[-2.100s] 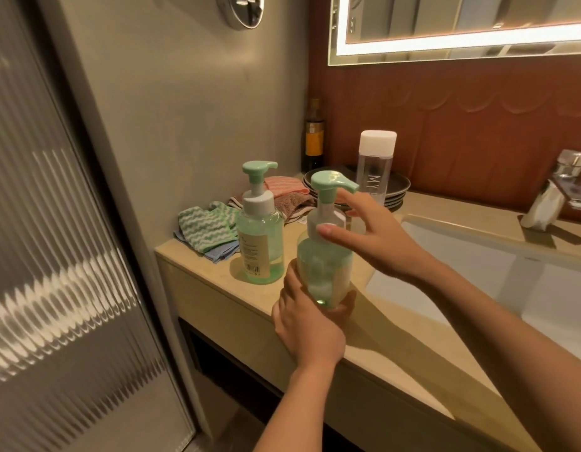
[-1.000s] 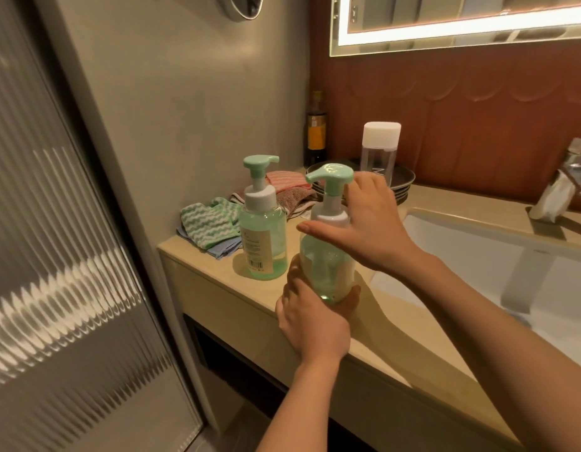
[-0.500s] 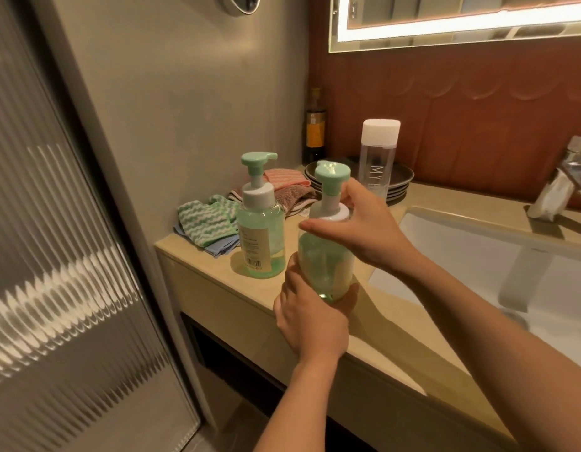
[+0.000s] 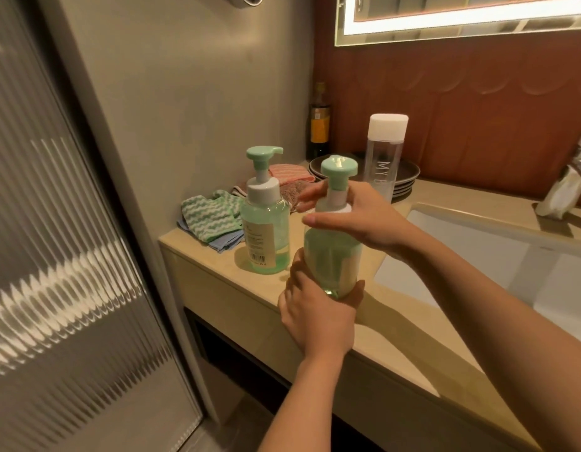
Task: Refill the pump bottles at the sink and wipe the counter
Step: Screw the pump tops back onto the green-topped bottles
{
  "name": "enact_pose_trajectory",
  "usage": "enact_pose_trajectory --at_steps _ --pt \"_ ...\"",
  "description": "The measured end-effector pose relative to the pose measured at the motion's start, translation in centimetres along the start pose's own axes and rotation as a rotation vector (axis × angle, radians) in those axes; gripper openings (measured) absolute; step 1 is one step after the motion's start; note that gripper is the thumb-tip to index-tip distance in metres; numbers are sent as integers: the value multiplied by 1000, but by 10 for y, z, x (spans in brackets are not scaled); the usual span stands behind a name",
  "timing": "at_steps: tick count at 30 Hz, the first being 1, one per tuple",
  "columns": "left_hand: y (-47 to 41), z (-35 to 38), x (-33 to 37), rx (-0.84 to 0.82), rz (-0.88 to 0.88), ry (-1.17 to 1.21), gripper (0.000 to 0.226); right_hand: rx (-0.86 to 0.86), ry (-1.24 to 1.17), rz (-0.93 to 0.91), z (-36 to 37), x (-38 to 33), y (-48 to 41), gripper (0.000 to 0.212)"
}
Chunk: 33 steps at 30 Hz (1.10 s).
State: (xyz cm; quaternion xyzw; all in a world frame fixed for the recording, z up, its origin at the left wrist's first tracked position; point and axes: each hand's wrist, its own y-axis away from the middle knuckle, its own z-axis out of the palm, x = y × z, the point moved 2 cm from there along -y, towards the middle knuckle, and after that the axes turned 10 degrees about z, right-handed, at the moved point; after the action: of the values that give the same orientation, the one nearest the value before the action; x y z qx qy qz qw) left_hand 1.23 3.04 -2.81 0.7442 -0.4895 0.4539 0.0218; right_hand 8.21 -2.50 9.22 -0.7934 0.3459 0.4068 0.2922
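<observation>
Two green pump bottles stand on the beige counter. My left hand grips the base of the nearer pump bottle. My right hand wraps its fingers and thumb round that bottle's white collar, just under the green pump head, whose nozzle points away from me. The second pump bottle stands untouched to the left, its nozzle pointing right. A tall clear bottle with a white cap stands behind my right hand.
Folded cloths lie at the counter's left end, with pink and brown ones behind. Dark stacked plates and a dark glass bottle stand at the back wall. The white sink basin and tap are on the right.
The nearer bottle's pump head has turned from pointing right to pointing away, with my right hand turning on the collar. My left hand has kept hold of the base.
</observation>
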Motion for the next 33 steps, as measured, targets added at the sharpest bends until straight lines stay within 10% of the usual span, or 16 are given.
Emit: enact_pose_trajectory --at_steps 9,14,23,33 --pt "1 -4 0 28 42 71 117 596 152 69 31 6 3 32" --pt "2 -5 -3 24 16 66 81 447 85 23 24 4 19 39" --pt "-2 0 -2 8 52 38 100 -54 -70 85 -17 10 15 67" --pt "-3 4 -4 -22 5 -5 101 512 257 81 9 9 4 65"
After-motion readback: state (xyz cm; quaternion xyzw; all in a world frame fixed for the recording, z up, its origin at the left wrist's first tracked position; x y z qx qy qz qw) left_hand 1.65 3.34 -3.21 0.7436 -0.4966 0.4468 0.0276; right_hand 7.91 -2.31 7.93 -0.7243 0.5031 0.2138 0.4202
